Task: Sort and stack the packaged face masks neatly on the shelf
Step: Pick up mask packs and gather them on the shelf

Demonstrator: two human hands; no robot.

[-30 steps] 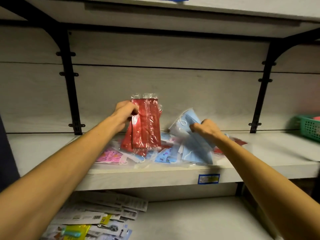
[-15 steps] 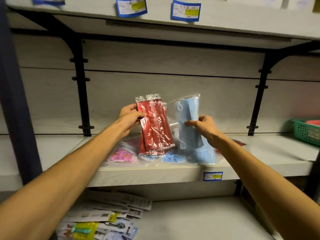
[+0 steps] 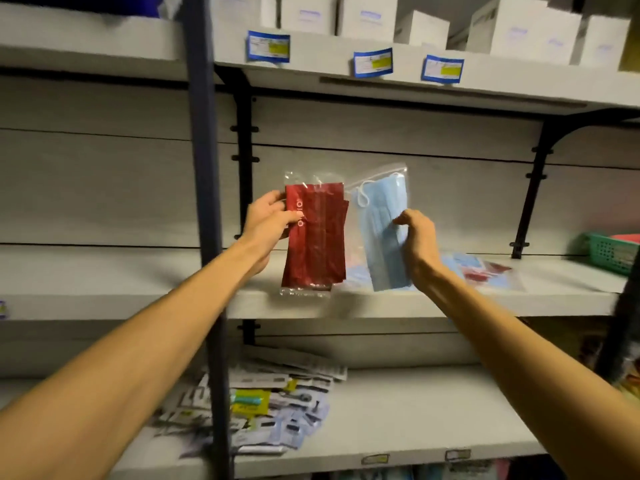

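Holding red mask packs (image 3: 315, 237) pinched in left hand (image 3: 268, 223), blue mask pack (image 3: 384, 233) pinched in right hand (image 3: 417, 242), both raised above the shelf (image 3: 398, 303). Best squared edge to edge, then laid flat beside loose packs (image 3: 481, 270) on that shelf, colours apart.

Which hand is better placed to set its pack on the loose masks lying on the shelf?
Right hand: its blue pack hangs nearest the loose masks. The left hand holds red packs farther away.

Hands: two, left hand (image 3: 268, 221), right hand (image 3: 417, 242)
Red mask packs held (image 3: 317, 237): one
Blue mask packs held (image 3: 382, 233): one
Shelf labels up top (image 3: 373, 62): three
Green baskets (image 3: 611, 252): one
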